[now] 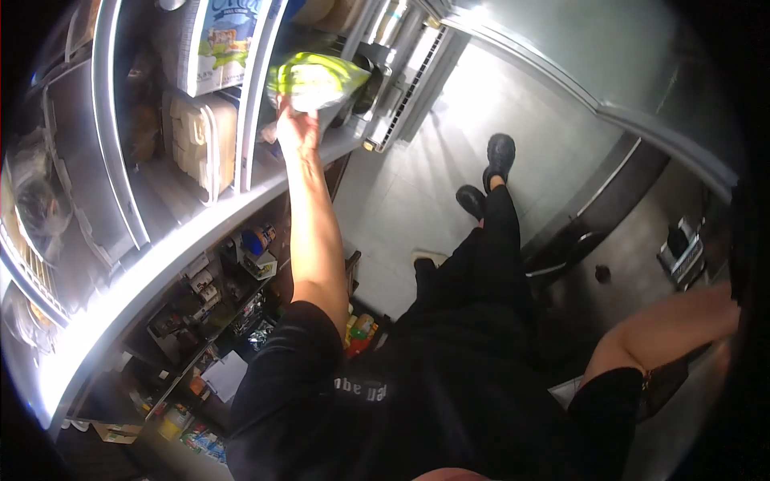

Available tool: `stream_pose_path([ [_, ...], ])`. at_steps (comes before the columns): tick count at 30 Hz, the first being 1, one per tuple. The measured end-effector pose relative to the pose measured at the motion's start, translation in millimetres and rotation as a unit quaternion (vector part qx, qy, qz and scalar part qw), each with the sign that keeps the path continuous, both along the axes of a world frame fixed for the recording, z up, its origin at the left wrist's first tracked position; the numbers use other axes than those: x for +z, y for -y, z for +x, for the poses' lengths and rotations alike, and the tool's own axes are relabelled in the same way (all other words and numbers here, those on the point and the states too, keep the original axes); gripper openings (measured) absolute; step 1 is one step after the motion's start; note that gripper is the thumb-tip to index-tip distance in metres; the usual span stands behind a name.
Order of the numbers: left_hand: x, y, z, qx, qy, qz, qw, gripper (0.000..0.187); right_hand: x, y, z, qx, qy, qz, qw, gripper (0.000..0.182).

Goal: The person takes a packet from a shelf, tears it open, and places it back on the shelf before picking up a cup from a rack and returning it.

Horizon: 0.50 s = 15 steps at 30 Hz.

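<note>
My left hand reaches up into a lit refrigerator shelf. Its fingers are closed on the near side of a clear plastic bag with bright green-yellow print, and glare hides what is inside. Left of the bag, behind a shelf edge, stands a blue and white milk carton. Below the carton sits a beige lidded container. My right arm stretches out to the right edge of the view, where the hand is out of sight.
The open fridge door spans the top right. Under the fridge edge are cluttered dark shelves with papers and small packages. Black shoes stand on the grey tiled floor. A rounded dark appliance lies to the right.
</note>
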State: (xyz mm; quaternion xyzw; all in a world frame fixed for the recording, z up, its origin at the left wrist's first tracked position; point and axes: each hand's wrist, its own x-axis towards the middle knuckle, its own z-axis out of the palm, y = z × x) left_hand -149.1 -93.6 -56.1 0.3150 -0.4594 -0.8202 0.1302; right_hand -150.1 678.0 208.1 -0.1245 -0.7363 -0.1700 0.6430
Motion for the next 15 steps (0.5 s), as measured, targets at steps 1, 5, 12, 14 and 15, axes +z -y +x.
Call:
stream_pose_path([
  [1,4.7,9.8,-18.1,0.095,0.040,-0.011,0.995,0.032,-3.1,3.5,0.2,-0.022,0.002,-0.024,0.999,0.061],
  [5,5.7,57.2,-59.3,0.240,0.078,-0.038,0.967,0.034,-11.0,16.8,-12.7,-0.116,0.003,-0.095,0.989,0.067],
  [12,-15.5,98.8,-102.5,0.209,0.131,-0.188,0.951,0.038,-10.2,48.9,-16.7,-0.280,0.007,-0.174,0.944,0.082],
  [14,-4.6,72.2,-98.3,0.156,0.245,-0.361,0.886,0.040,-7.9,63.8,-12.7,-0.342,0.007,-0.209,0.916,0.086],
  [15,4.3,51.9,-90.1,0.118,0.313,-0.450,0.828,0.041,-7.9,73.5,-10.4,-0.381,0.006,-0.235,0.894,0.089],
])
